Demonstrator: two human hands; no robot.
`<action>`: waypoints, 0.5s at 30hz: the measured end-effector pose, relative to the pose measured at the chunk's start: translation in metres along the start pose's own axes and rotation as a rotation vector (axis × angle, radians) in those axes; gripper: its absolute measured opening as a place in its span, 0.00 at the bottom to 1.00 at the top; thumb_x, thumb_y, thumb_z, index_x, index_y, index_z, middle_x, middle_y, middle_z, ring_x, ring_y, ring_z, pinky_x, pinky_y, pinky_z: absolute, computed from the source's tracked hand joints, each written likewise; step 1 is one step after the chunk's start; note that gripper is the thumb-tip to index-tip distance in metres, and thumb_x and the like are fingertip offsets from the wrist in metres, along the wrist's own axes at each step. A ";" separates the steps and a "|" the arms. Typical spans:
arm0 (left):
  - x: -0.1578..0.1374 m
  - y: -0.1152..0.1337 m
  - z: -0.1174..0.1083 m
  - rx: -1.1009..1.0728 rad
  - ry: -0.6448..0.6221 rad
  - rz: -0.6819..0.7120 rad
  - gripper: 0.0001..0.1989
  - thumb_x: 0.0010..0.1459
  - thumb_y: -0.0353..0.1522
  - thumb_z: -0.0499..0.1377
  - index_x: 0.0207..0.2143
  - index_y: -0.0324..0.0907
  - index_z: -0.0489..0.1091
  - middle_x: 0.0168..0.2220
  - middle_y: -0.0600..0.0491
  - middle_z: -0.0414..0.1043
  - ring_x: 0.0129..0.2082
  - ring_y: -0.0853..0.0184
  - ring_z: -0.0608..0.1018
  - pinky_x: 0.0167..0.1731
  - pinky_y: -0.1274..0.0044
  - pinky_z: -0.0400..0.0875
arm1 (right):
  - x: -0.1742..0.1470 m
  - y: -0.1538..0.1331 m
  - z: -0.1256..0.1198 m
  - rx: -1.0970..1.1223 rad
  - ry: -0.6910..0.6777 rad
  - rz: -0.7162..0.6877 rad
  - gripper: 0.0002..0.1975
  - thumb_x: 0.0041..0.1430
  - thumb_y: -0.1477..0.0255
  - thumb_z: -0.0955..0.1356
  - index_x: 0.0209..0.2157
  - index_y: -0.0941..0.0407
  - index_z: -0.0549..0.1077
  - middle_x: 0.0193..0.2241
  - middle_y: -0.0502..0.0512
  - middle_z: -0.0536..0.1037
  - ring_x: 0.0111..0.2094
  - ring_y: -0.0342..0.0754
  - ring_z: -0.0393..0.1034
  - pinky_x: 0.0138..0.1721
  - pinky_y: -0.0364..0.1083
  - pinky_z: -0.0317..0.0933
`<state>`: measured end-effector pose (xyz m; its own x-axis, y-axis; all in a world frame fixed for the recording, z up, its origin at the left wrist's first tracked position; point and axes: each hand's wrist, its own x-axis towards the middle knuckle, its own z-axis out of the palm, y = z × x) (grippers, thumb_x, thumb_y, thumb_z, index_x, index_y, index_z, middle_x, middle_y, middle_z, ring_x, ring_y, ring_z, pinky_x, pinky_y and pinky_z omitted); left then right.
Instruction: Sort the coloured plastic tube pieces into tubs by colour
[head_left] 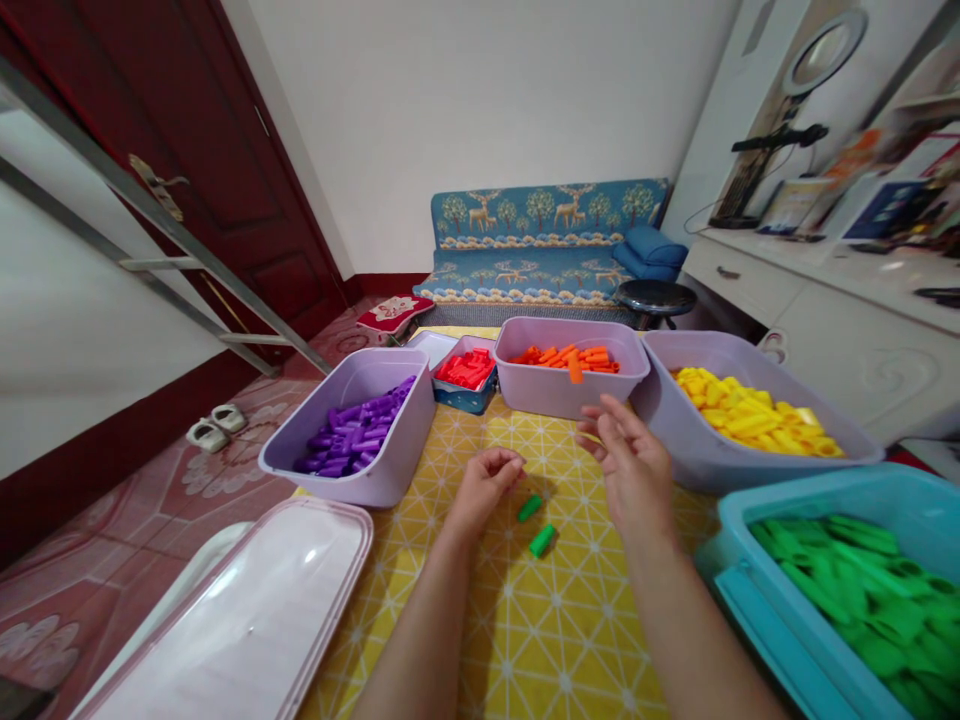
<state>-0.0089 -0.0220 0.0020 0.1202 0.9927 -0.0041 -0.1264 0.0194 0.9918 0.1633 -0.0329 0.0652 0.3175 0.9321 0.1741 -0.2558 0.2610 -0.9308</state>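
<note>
My right hand [628,455] is raised in front of the orange bin, its fingers apart with nothing between them. Just past its fingertips, a short orange plastic tube [575,366] shows against the near rim of the lilac bin [540,392] of orange tubes, apart from my hand and seemingly in the air. My left hand [487,485] is closed over the table, thumb against curled fingers; whatever it may hold is hidden. Between my hands, a green tube [529,508] and a second green tube [542,541] lie on the yellow patterned tablecloth [555,630].
Purple tubes [360,430] fill a lilac bin at left, red tubes [469,368] a small box. On the right stand bins of yellow tubes [750,410] and green tubes [877,580]. A pale lid [247,610] lies front left. Behind are a sofa [525,270] and stool [656,297].
</note>
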 end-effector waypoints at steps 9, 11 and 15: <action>-0.038 0.038 0.001 0.810 -0.364 0.101 0.46 0.25 0.36 0.74 0.53 0.50 0.69 0.45 0.47 0.68 0.33 0.61 0.73 0.33 0.72 0.66 | 0.005 0.023 -0.015 -0.522 -0.190 0.056 0.16 0.51 0.62 0.69 0.37 0.58 0.75 0.31 0.57 0.79 0.27 0.47 0.73 0.29 0.47 0.67; -0.044 0.037 0.014 0.920 -0.324 0.095 0.41 0.24 0.30 0.73 0.48 0.48 0.72 0.46 0.46 0.66 0.36 0.57 0.73 0.36 0.70 0.67 | 0.007 0.032 -0.018 -0.610 -0.217 0.036 0.14 0.51 0.63 0.68 0.37 0.57 0.75 0.33 0.57 0.79 0.28 0.47 0.73 0.30 0.47 0.68; -0.031 0.018 0.038 0.648 -0.172 0.061 0.14 0.33 0.21 0.65 0.26 0.43 0.75 0.35 0.50 0.68 0.31 0.63 0.72 0.37 0.71 0.67 | 0.006 0.046 -0.018 -0.596 -0.242 0.058 0.15 0.51 0.63 0.68 0.37 0.58 0.75 0.35 0.58 0.79 0.30 0.47 0.74 0.30 0.46 0.68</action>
<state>0.0226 -0.0573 0.0245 0.2936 0.9557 0.0215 0.4720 -0.1645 0.8661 0.1699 -0.0201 0.0177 0.0856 0.9889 0.1211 0.3066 0.0895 -0.9476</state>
